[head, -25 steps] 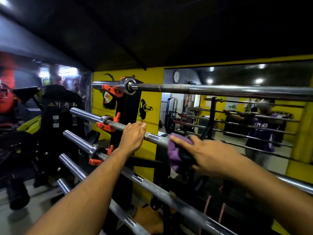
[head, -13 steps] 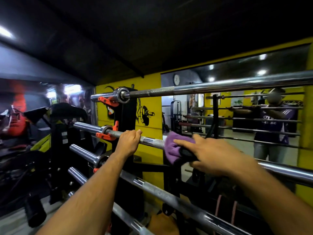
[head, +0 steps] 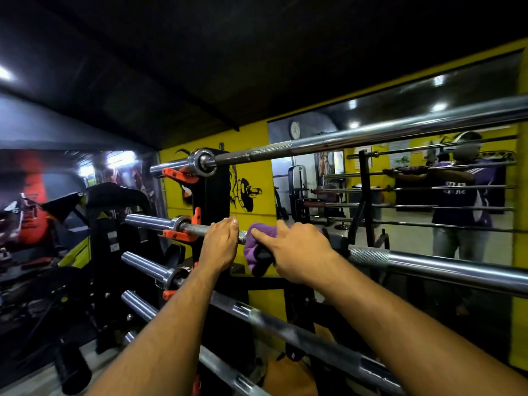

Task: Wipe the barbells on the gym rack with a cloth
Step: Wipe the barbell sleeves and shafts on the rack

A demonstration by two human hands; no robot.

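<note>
Right hand (head: 297, 250) slid cloth (head: 258, 247) leftward, gripping it round barbell (head: 428, 264), left hand (head: 220, 244) clasping bar

Cloth (head: 258, 247) on the second barbell (head: 428, 260), right of left hand (head: 218, 244); mirror (head: 428, 195) behind.

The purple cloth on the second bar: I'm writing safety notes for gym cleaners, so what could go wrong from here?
1. The right hand wipes the purple cloth toward the left hand, which grips the same barbell; the fingers could get bumped or pinched.
2. The cloth's loose end hangs below the bar and might snag on the orange collar near the rack upright.
3. Pushing could roll the bar in its cradle.
</note>
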